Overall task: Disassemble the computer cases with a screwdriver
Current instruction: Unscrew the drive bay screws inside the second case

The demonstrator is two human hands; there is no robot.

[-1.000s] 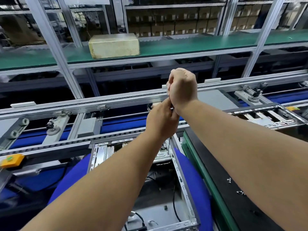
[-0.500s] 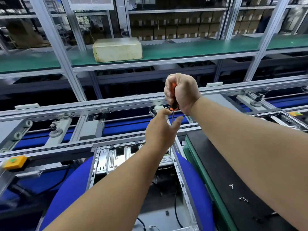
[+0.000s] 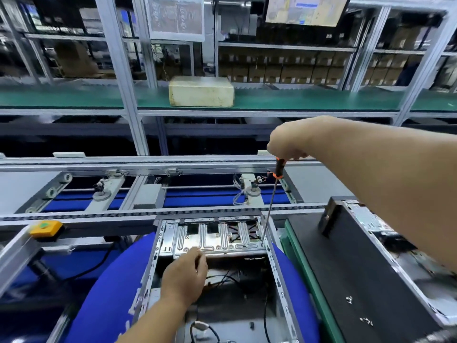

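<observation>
While I look down from the head view, these are my notes.
Case: the open case (image 3: pixel 274 273) lies on a blue pad (image 3: pixel 103 298) before me, its silver bracket (image 3: pixel 212 240) across the far end.
Screwdriver: the screwdriver (image 3: pixel 270 209) stands nearly upright, orange-and-black handle up, tip down at the bracket's right end by the case wall.
Right hand: my right hand (image 3: pixel 289 139) grips the handle top, fingers curled round it.
Left hand: my left hand (image 3: pixel 184 278) hovers at the bracket's near edge, fingers loosely curled; I cannot tell whether they pinch anything.
Right side: a black mat (image 3: pixel 356 276) with small screws (image 3: pixel 349 299) on it, and a second case (image 3: pixel 371 219) beyond.
Beyond: conveyor rails (image 3: pixel 148 164), a yellow button (image 3: pixel 45 228) at left, a pale box (image 3: pixel 201 91) on the green shelf (image 3: pixel 309 99).
</observation>
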